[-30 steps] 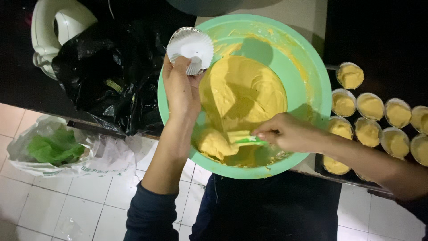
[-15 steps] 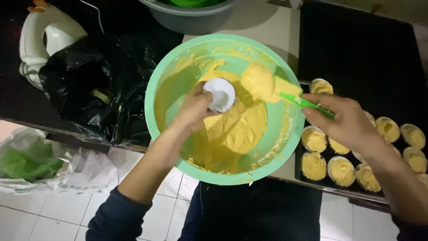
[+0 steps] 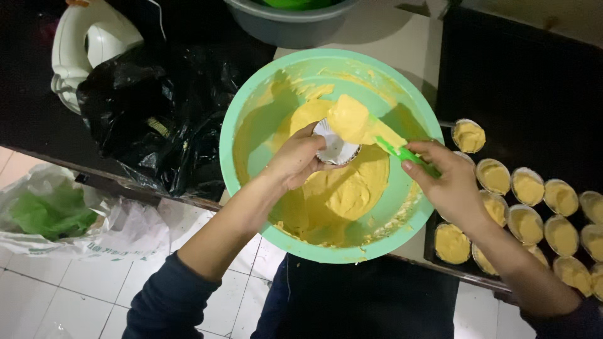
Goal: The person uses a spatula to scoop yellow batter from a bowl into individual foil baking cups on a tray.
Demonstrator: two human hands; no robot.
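My left hand (image 3: 295,160) holds a white paper cupcake liner (image 3: 334,145) over a mint-green mixing bowl (image 3: 251,119) of yellow batter (image 3: 348,191). My right hand (image 3: 449,182) grips a green spatula (image 3: 402,152) whose blade carries a lump of batter (image 3: 353,120) right above the liner. Both hands hover over the middle of the bowl.
A black baking tray (image 3: 534,94) on the right holds several filled liners (image 3: 496,176). A black plastic bag (image 3: 157,113) and a white hand mixer (image 3: 85,44) lie to the left. A grey basin (image 3: 282,22) stands behind the bowl. A clear bag with green contents (image 3: 50,210) rests on the tiled floor.
My right hand lifted the spatula loaded with batter out of the bowl and brought it to the liner. My left hand moved the liner from the bowl's rim to its middle.
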